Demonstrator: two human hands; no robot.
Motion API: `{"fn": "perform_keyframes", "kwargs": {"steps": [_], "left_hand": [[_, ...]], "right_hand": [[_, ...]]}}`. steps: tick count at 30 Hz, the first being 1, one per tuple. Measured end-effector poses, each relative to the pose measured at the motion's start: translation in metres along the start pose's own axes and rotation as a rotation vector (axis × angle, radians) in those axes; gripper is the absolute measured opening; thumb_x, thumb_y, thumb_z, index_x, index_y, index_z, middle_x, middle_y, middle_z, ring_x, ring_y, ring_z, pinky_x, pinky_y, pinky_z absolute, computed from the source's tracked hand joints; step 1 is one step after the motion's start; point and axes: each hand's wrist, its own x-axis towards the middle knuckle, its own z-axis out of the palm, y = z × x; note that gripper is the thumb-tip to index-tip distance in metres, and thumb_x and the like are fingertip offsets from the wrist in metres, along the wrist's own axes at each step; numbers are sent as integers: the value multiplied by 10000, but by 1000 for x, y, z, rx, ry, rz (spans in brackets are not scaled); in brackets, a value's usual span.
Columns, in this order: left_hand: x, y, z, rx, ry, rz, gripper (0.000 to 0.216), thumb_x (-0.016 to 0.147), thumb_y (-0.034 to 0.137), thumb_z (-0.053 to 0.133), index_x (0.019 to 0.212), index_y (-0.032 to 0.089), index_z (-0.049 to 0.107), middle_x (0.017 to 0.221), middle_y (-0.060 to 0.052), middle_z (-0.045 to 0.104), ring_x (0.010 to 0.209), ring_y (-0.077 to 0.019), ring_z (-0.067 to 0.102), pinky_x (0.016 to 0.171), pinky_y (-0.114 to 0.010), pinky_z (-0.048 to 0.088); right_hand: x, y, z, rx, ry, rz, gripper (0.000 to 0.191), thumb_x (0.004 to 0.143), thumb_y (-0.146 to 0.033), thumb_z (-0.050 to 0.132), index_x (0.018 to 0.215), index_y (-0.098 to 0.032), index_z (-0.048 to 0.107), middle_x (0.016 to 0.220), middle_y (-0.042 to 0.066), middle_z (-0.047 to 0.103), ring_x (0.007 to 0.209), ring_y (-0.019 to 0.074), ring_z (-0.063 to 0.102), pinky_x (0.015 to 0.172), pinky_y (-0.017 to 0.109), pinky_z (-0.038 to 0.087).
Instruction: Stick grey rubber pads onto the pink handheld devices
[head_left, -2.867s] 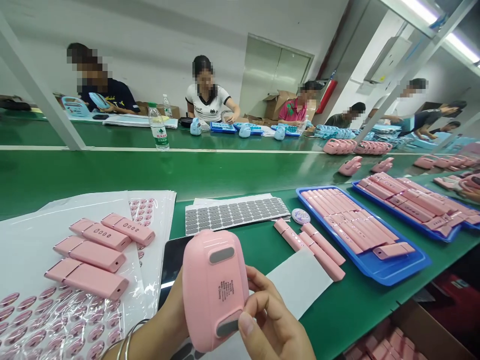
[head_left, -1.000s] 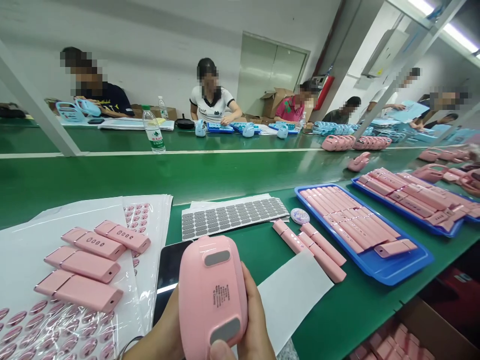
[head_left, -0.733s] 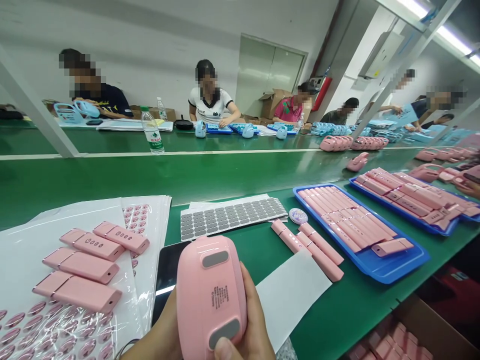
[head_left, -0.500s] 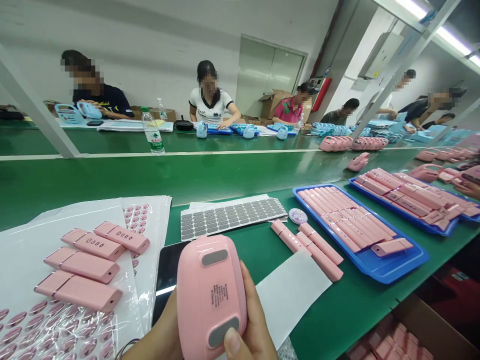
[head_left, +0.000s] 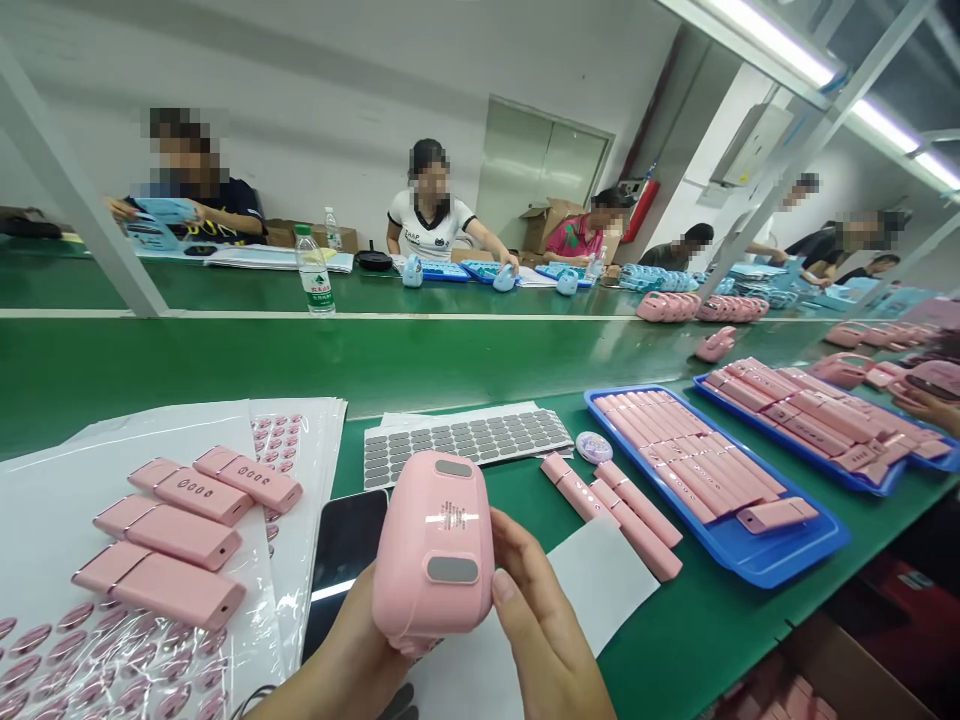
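Since a moment ago you have tipped the pink housing (head_left: 435, 545) back and raised it, so its underside with the two grey pads now faces up more than toward you. Your left hand (head_left: 352, 660) cups the housing from below and behind, fingers closed around its lower edge. Your right hand (head_left: 544, 625) rests against the housing's right side, thumb touching the rim near the lower grey pad, fingers loosely curled rather than clamped. You hold the housing above the green surface (head_left: 675, 620), over a black phone (head_left: 345, 550) and a white paper sheet (head_left: 592, 590). Beyond the housing lies a sheet of grey pads (head_left: 469, 440). Left of the housing sit pink bars (head_left: 187, 530) on plastic-wrapped sticker sheets (head_left: 112, 660). Right of the housing a blue tray (head_left: 772, 560) carries more pink bars.
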Motion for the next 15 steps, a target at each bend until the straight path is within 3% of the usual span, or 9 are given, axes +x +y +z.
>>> {"fn": "perform_keyframes", "kwargs": {"steps": [4, 9, 12, 15], "left_hand": [[-1, -1, 2, -17, 45, -1, 245, 590, 249, 662, 608, 115, 457, 418, 45, 341, 385, -6, 222, 436, -147, 143], [-6, 4, 12, 70, 53, -18, 401, 512, 414, 738, 687, 115, 537, 461, 7, 431, 369, -30, 288, 405, -171, 160], [-7, 8, 14, 63, 27, -44, 441, 454, 447, 765, 670, 113, 574, 453, 5, 421, 370, -39, 307, 395, -173, 161], [-4, 15, 13, 52, 23, -10, 419, 391, 418, 803, 554, 124, 554, 398, 25, 368, 349, -35, 277, 357, -181, 177]], "right_hand": [[3, -4, -5, -40, -12, -62, 675, 732, -670, 564, 1284, -302, 440, 1374, -43, 382, 1238, 103, 417, 915, 103, 455], [4, -5, -6, -77, -40, -126, 722, 723, -664, 570, 1288, -243, 418, 1370, 39, 375, 1197, 168, 440, 929, 219, 463], [7, 0, -10, -62, -11, -165, 723, 718, -667, 573, 1255, -209, 416, 1341, 66, 399, 1163, 163, 464, 913, 211, 466], [11, 18, -19, -124, 68, -155, 514, 799, -622, 508, 1054, -177, 482, 1051, 50, 546, 916, 89, 538, 764, 138, 459]]}}
